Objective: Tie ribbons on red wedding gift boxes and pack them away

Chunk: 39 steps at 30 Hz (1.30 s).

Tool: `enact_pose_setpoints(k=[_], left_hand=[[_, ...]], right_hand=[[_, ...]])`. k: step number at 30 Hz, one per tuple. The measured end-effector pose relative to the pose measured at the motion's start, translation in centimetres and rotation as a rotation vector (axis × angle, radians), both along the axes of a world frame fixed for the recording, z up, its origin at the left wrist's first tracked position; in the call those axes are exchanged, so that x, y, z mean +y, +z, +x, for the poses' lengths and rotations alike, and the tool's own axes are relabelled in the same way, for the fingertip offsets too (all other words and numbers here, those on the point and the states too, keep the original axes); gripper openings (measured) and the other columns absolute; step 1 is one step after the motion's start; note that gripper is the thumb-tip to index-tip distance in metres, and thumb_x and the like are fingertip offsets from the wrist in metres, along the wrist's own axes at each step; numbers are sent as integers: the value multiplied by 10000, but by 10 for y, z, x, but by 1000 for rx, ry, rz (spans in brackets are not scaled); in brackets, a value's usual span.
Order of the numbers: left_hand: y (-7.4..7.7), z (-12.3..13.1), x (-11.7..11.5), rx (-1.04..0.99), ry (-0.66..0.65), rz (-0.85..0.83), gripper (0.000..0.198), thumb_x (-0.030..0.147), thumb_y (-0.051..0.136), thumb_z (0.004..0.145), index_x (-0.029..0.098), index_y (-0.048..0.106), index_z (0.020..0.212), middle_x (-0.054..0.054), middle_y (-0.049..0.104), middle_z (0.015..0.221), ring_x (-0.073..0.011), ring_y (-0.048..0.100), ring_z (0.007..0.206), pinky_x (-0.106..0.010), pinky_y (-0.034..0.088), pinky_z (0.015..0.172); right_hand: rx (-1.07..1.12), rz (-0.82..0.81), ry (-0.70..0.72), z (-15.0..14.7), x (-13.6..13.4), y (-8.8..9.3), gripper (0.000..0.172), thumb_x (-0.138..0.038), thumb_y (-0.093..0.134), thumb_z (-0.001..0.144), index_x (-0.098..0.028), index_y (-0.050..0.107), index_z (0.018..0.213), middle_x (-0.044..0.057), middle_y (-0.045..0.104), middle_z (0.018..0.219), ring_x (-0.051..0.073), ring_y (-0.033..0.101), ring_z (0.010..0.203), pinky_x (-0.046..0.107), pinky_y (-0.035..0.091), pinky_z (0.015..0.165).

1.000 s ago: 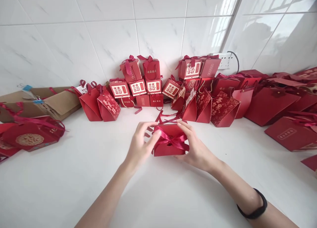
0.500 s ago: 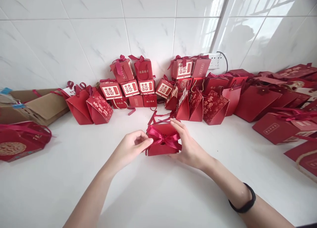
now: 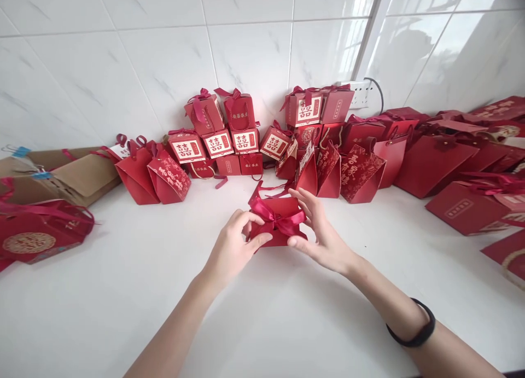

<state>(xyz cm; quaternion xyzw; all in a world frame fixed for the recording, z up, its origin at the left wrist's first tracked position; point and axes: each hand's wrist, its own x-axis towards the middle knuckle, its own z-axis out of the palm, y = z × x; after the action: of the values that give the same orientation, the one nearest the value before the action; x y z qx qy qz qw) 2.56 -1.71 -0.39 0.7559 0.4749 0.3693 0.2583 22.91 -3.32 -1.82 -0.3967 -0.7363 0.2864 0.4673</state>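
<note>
A small red gift box [image 3: 283,237] with a dark pink ribbon bow [image 3: 275,216] tied across its top sits on the white counter [image 3: 262,312] in the middle. My left hand [image 3: 233,249] grips the box's left end, thumb on its front face and fingers curled over the top. At the box's right end, my right hand [image 3: 324,233] has its fingers spread and held loosely beside the bow. A black band [image 3: 414,334] circles my right wrist.
Many red gift boxes [image 3: 229,137] and red paper bags [image 3: 353,170] are stacked along the tiled wall. Brown flat packets [image 3: 69,173] and a round-patterned red box [image 3: 36,238] lie at the left. More red bags [image 3: 467,203] crowd the right. A wall socket [image 3: 361,93] is behind.
My left hand went from pinching the ribbon's end to gripping the box's left side. My right hand has loosened from the box and spread its fingers. The box has shifted slightly away from me.
</note>
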Motion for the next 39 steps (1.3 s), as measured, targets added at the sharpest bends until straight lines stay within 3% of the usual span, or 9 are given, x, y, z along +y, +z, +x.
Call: enact_pose_setpoints(k=[5,7,9,12,16,22,26,30,39], left_hand=[[-7,3,3,-193,31,-119,591,296,755,656,250,429,1146,10,452,900,-118,496,693,-292,463,705],[-6,4,3,-238,15,-146,852,311,803,597,281,326,1303,-7,445,980,-98,479,653,-279,468,662],[-4,4,2,-282,-1,-149,951,355,821,574,288,293,1362,-20,452,1011,-87,462,626,-266,463,636],[2,6,0,-388,10,-124,616,451,682,735,239,450,1265,-29,510,955,-110,503,674,-264,460,669],[6,10,-3,-386,112,-12,212,397,558,832,189,561,867,-23,540,880,-124,539,725,-244,457,680],[0,17,-8,-468,192,-62,211,375,559,836,194,484,757,3,553,750,-133,566,729,-242,468,681],[-7,23,-11,-520,241,-114,219,362,560,832,197,454,733,11,532,726,-123,537,678,-238,454,632],[-15,29,-14,-574,300,-95,223,352,529,847,200,423,723,24,476,694,-102,472,607,-223,425,574],[-25,35,-14,-585,330,-3,206,342,483,875,213,384,748,30,431,688,-98,417,581,-214,389,538]], right_hand=[[258,-96,-36,-2,2,-3,302,-448,512,894,-294,402,1129,92,335,1469,222,344,1346,459,408,1014],[295,-113,-66,-4,3,-3,217,-455,504,894,-261,466,983,94,391,1435,226,407,1302,429,450,967],[293,-101,-96,-5,4,-2,223,-448,523,883,-229,495,851,106,441,1397,239,446,1271,402,476,929],[253,-66,-108,-7,3,0,236,-420,553,869,-211,517,764,117,482,1365,250,484,1238,388,484,912],[238,-81,-107,-8,2,3,228,-418,584,845,-212,556,750,111,508,1343,250,458,1266,386,462,941],[337,-273,-180,-4,5,8,312,-491,651,759,-195,565,713,112,508,1338,278,505,1207,398,452,927],[377,-411,-191,-2,6,11,349,-496,670,735,-200,499,666,81,514,1326,254,593,1059,354,491,815],[421,-490,-154,-1,6,11,402,-467,670,751,-193,412,611,52,533,1295,217,632,922,334,501,732],[643,-546,70,0,11,12,358,-408,700,746,-176,466,607,79,587,1212,223,634,977,357,509,842]])
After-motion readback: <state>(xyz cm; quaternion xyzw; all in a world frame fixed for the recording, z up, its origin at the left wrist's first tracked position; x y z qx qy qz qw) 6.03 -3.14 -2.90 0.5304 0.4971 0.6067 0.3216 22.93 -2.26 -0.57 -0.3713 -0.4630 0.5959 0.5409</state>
